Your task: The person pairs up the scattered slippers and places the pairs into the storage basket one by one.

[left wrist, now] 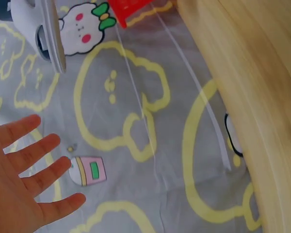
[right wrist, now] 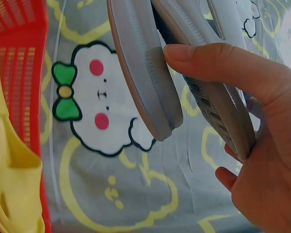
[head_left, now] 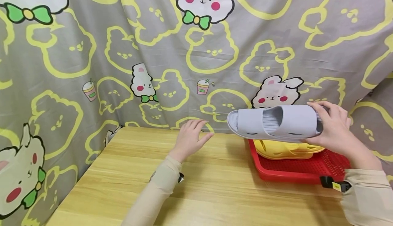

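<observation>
My right hand [head_left: 334,127] grips grey slippers [head_left: 297,122] by one end, holding them above the red basket [head_left: 294,178]. The right wrist view shows two grey slippers [right wrist: 145,73] side by side, the thumb lying against one and fingers behind the other. In the head view the front slipper hides most of the second. My left hand [head_left: 190,139] hovers over the table's far part, fingers spread and holding nothing, to the left of the slippers. Inside the basket lies yellow footwear [head_left: 285,151], partly covered by the slippers; its backless end shows in the right wrist view.
A wooden table [head_left: 122,185] lies under both hands, with the basket at its right side. Behind and to the left hangs a grey curtain [head_left: 172,55] printed with yellow outlines and white rabbits. Each wrist carries a black strap piece.
</observation>
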Demonstrator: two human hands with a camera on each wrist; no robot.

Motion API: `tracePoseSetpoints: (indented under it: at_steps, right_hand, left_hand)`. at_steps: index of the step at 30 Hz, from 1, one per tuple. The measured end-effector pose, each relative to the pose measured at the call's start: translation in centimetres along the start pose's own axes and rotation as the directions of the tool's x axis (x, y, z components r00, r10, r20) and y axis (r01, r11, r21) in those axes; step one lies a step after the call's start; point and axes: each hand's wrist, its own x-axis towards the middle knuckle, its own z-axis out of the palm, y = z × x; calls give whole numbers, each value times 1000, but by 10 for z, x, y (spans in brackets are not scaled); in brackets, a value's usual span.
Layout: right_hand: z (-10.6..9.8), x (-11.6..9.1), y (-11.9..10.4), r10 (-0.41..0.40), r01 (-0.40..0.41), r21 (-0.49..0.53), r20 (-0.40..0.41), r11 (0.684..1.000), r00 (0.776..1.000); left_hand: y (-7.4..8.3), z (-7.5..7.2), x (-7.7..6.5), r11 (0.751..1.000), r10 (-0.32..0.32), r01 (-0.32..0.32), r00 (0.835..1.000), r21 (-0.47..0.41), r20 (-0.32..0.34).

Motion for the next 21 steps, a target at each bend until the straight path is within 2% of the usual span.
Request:
tracePoseSetpoints:
  at_steps: [5, 14, 21]
  right_hand:
    - [-8, -5, 12, 20, -20, -22, 22, 1000, 1000]
    - [-14, -11, 24, 68, -65, -81, 35, 995, 997]
    - [-18, -19, 33, 99, -95, -90, 36, 991, 994]
  left_hand:
    - [10, 10, 8, 1000, -31, 31, 997, 7, 77]
    - [25, 26, 20, 997, -77, 80, 985, -16, 155]
    - [35, 37, 24, 994, -106, 107, 972, 6, 211]
